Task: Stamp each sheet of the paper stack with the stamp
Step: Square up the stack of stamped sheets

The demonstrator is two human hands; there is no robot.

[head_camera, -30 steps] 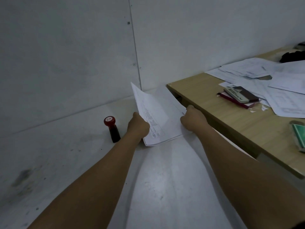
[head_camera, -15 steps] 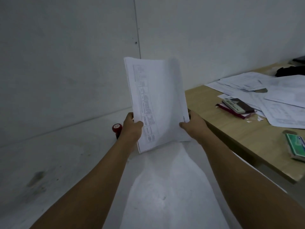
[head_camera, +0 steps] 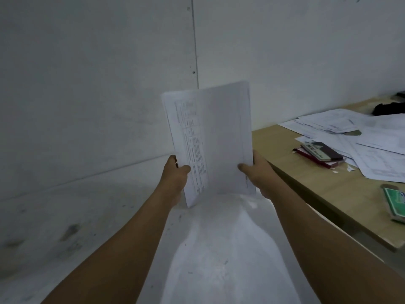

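Two pale wall panels (head_camera: 87, 84) fill the upper half of the frame, above a scuffed white surface (head_camera: 219, 249) across the bottom. At right, a wooden table (head_camera: 306, 189) runs to the frame's edge. In the centre, the paper stack (head_camera: 219, 139) is held nearly upright in the air, with print down its left part. Loose sheets (head_camera: 383, 150) litter the table at upper right. The left hand (head_camera: 175, 178) grips the stack's lower left edge, thumb on the front. The right hand (head_camera: 258, 176) grips the lower right edge likewise. A dark booklet (head_camera: 322, 151) and a green box (head_camera: 396, 204) lie on the table.
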